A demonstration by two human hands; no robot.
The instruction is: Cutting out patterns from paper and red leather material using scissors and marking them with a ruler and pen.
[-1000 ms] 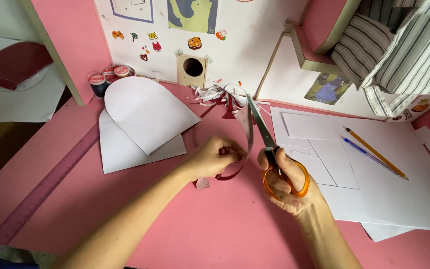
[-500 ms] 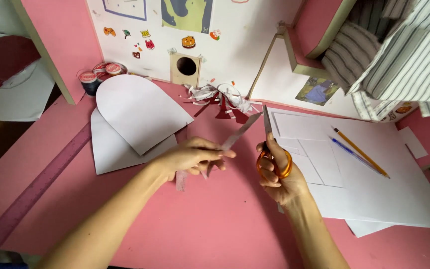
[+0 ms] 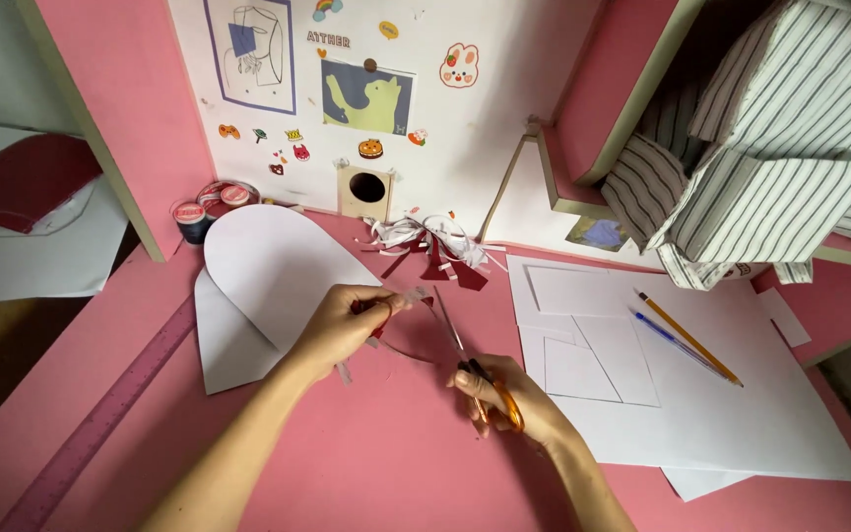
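My right hand [image 3: 514,402] grips orange-handled scissors [image 3: 475,374] low over the pink desk [image 3: 366,463], blades pointing up and left. My left hand [image 3: 347,325] pinches a small dark red paper piece [image 3: 386,320] with a thin curling strip hanging from it. The scissor tips [image 3: 440,300] sit right beside that piece. Under my left hand lie two white arch-shaped card cutouts [image 3: 268,266], one overlapping the other.
A heap of white and dark red paper scraps [image 3: 435,251] lies near the back wall. White sheets [image 3: 741,404] with a yellow pencil [image 3: 689,338] and blue pen [image 3: 677,343] lie right. A purple ruler [image 3: 100,424] runs along the left. Tape rolls [image 3: 204,207] stand back left. Striped fabric boxes [image 3: 770,167] overhang right.
My right hand has dropped toward me and tilted the scissors so their blades point up-left at the paper. My left hand still holds the red piece; the view shifted downward and closer.
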